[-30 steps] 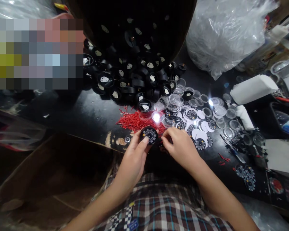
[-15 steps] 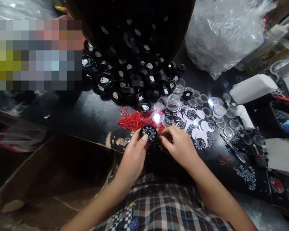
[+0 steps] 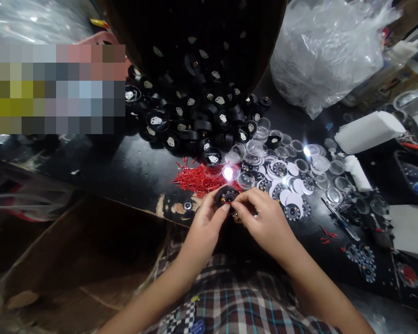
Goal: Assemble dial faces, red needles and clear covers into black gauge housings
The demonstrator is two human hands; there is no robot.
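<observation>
My left hand (image 3: 211, 215) holds a round black gauge (image 3: 226, 194) with a printed dial, thumb at its near edge and fingers round its side. The dial is tilted. Over its right side, my right hand (image 3: 261, 211) is closed in a pinch, fingertips against the dial's near edge. A bit of red shows at those fingertips, seemingly a small red pointer, mostly hidden by them. Just beyond the gauge lies a heap of red pointers (image 3: 195, 178). Loose dial discs (image 3: 280, 188), black and white, are spread to the right of my right hand.
Black gauge housings (image 3: 195, 125) spill from a large dark container (image 3: 198, 28) at the back. Clear round covers (image 3: 256, 147) lie right of them. Tweezers (image 3: 340, 219) and a white roll (image 3: 369, 131) are on the right. A cardboard box (image 3: 66, 260) stands below the table's left edge.
The gauge has tilted and come rightward, towards my right hand. My right fingertips, beside the gauge before, now touch its dial. The whole view has shifted slightly.
</observation>
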